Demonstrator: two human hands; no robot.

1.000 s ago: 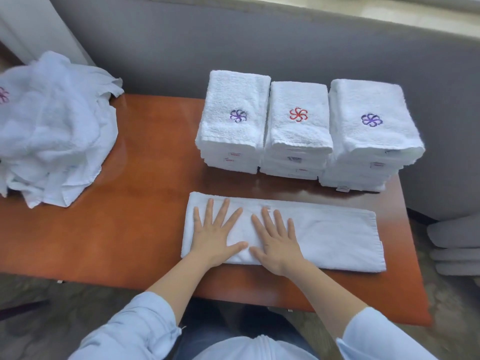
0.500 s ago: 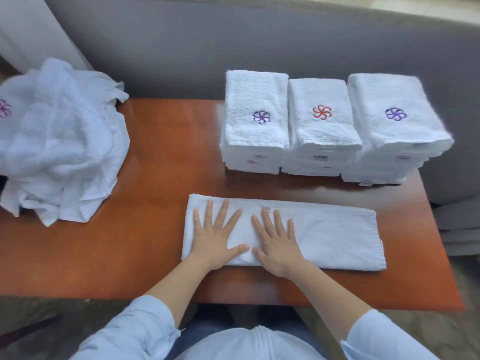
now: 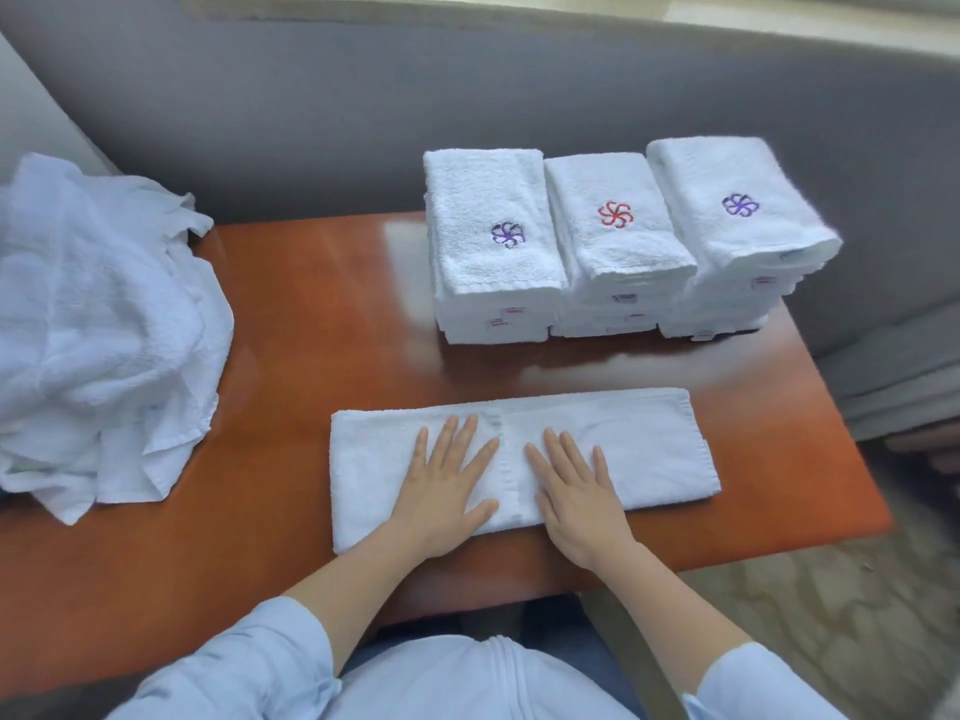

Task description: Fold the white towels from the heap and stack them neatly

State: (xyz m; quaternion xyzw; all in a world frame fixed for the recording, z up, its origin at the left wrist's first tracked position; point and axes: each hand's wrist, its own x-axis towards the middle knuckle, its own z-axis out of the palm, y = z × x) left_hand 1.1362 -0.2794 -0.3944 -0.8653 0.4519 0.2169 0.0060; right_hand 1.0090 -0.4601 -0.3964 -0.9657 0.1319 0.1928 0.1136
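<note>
Both hands point(image 3: 511, 485) flat on folded towel point(image 3: 649, 439) — 3 stacks point(image 3: 618, 241) behind.

We lose the heap point(image 3: 98, 330) at the left edge, so we cannot tell how far it runs, and it covers the left end of the table point(image 3: 311, 314). The left hand point(image 3: 447, 491) and right hand point(image 3: 576, 496) lie flat on the towel point(image 3: 649, 444), hiding their palms and the cloth beneath. In the three stacks point(image 3: 613, 241) only the top towels show whole. Those below show mere edges, and the labels point(image 3: 511, 310) there are too small for us to read. Both sleeves point(image 3: 249, 662) run off the bottom edge. At the right edge grey layers point(image 3: 904, 376) are cut off, and below them sits a dark blurred shape point(image 3: 930, 449) we cannot identify.
</note>
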